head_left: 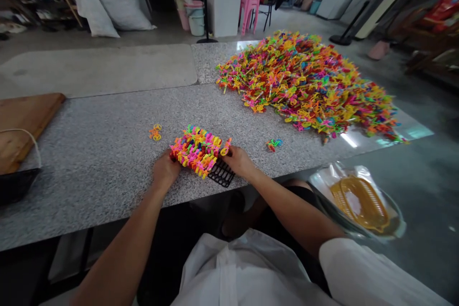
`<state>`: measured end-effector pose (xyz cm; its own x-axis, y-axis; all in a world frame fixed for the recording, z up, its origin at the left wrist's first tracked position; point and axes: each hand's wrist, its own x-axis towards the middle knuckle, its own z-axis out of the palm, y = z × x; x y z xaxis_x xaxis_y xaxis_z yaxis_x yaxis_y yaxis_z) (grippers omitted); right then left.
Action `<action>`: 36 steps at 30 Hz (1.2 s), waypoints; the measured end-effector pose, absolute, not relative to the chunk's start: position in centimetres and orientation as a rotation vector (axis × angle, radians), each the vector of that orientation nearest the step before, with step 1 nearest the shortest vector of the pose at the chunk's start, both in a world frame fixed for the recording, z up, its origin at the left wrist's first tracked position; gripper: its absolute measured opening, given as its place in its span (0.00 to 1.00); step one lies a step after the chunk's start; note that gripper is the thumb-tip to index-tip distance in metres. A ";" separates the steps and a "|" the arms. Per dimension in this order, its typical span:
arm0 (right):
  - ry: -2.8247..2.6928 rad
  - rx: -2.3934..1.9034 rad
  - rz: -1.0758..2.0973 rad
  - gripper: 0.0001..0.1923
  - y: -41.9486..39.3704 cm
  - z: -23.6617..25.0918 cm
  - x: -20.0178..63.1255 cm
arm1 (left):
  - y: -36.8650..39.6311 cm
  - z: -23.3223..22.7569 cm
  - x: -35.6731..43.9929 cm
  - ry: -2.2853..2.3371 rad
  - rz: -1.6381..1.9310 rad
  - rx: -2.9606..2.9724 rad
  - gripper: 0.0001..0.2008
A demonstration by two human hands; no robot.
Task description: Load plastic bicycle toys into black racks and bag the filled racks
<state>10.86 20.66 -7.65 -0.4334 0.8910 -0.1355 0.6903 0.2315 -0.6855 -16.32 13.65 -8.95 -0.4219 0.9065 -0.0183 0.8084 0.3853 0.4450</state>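
L hand & R hand pinched opposite ends of toy-filled black grid, big toy pile well apart.

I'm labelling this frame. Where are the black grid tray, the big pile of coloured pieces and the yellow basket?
black grid tray (222,173), head view, bare corner.
big pile of coloured pieces (308,81), head view, middle.
yellow basket (358,201), head view, inside wall.

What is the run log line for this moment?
left hand on loaded black grid | right hand seating yellow piece | big pile apart
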 end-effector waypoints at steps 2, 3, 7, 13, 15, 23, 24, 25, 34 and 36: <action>-2.243 -1.503 0.970 0.12 20.6 -7.7 11.0 | 13.6 -9.0 -16.3 2.391 0.535 1.510 0.17; -2.270 -1.508 0.932 0.12 20.6 -7.6 11.0 | 13.7 -9.1 -16.3 2.392 0.525 1.508 0.17; -2.435 -1.461 0.786 0.15 20.5 -7.2 10.9 | 13.6 -9.0 -16.2 2.392 0.513 1.519 0.16; -2.555 -1.606 0.653 0.17 19.5 -6.8 9.7 | 13.6 -8.7 -16.2 2.417 0.480 1.500 0.17; -2.551 -1.604 0.670 0.17 19.7 -6.4 9.7 | 13.6 -8.6 -16.3 2.419 0.472 1.502 0.17; -2.350 -1.913 0.845 0.17 32.6 -2.0 15.5 | 13.9 -9.3 -17.3 2.392 0.451 1.542 0.13; -2.218 -2.039 0.593 0.20 34.6 -1.8 16.1 | 13.9 -9.3 -17.3 2.393 0.445 1.539 0.13; -2.127 -2.113 0.415 0.23 36.3 -1.8 16.6 | 13.8 -9.2 -17.3 2.393 0.435 1.533 0.13; -2.312 -2.131 0.199 0.29 35.9 -5.5 16.5 | 13.5 -8.8 -16.9 2.370 0.432 1.569 0.14; -2.403 -2.062 0.227 0.30 33.2 -5.6 16.2 | 13.5 -9.0 -16.9 2.382 0.412 1.554 0.15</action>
<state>16.15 33.16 -5.59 -0.1558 0.9808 -0.1175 0.9854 0.1461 -0.0871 -16.93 13.53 -9.00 -0.3900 0.9183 -0.0676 0.8424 0.3854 0.3767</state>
